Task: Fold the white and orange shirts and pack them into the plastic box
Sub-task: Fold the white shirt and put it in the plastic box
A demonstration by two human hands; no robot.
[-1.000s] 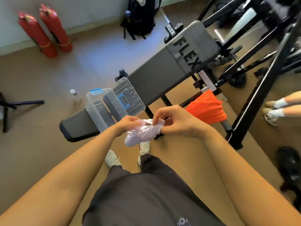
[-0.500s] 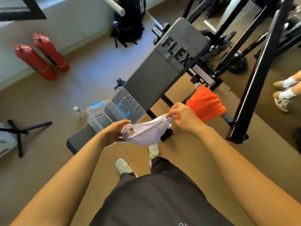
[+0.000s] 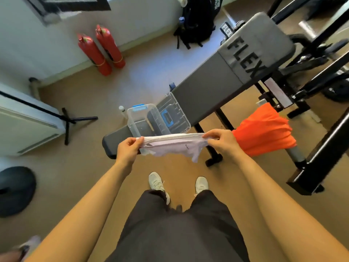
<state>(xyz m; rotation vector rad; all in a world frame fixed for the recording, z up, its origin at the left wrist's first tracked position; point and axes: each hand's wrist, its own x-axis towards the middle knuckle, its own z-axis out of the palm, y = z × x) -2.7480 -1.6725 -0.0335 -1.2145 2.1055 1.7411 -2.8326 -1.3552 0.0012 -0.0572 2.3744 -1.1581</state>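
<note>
I hold the white shirt (image 3: 171,146) stretched out in the air in front of me, above the near end of the grey bench (image 3: 200,93). My left hand (image 3: 129,149) pinches its left end and my right hand (image 3: 219,141) pinches its right end. The clear plastic box (image 3: 136,121) stands open on the bench just beyond the shirt, and its lid (image 3: 174,114) with a blue handle leans against its right side. The orange shirt (image 3: 264,133) hangs over a bar to the right of my right hand.
A black rack frame (image 3: 321,154) stands at the right. Two red fire extinguishers (image 3: 101,49) and a black backpack (image 3: 198,21) lean at the far wall. A small bottle (image 3: 122,110) stands on the floor by the box. A tripod foot (image 3: 69,120) and a black weight plate (image 3: 15,190) lie at the left.
My hands have moved apart and pulled the bunched white shirt out into a wide, flat band. The view has also shifted back and up.
</note>
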